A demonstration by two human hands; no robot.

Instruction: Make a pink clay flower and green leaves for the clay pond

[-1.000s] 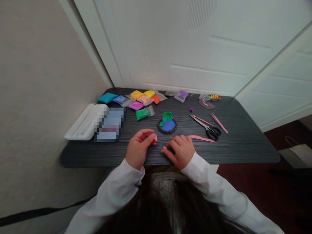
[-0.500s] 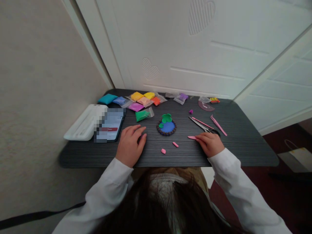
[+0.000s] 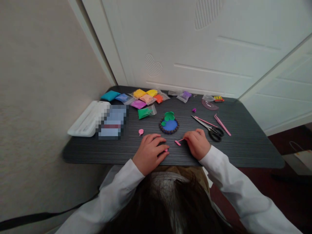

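My right hand point(image 3: 197, 143) grips a thin pink clay tool point(image 3: 180, 140) whose tip points left at a small pink clay strip point(image 3: 177, 142) on the dark table point(image 3: 243, 146). My left hand point(image 3: 149, 152) lies fingers-down on the table, its fingertips on a small pink clay bit point(image 3: 166, 150). A pink clay lump point(image 3: 140, 131) lies apart, to the upper left of that hand. Just beyond both hands sits a round clay piece point(image 3: 169, 125), blue with a dark beaded rim and green leaves point(image 3: 169, 115).
Bags of coloured clay point(image 3: 143, 99) line the table's back. A white case point(image 3: 87, 118) and a phone point(image 3: 112, 122) lie at the left. Black scissors point(image 3: 209, 129), pink tools point(image 3: 221, 124), a purple clay bit point(image 3: 194, 110) and a dark scraper point(image 3: 209, 104) lie at the right. White doors stand behind.
My right hand picked up the pink tool and brought it left to the clay strip. My left hand put down the pink lump and shifted right onto the small clay bit.
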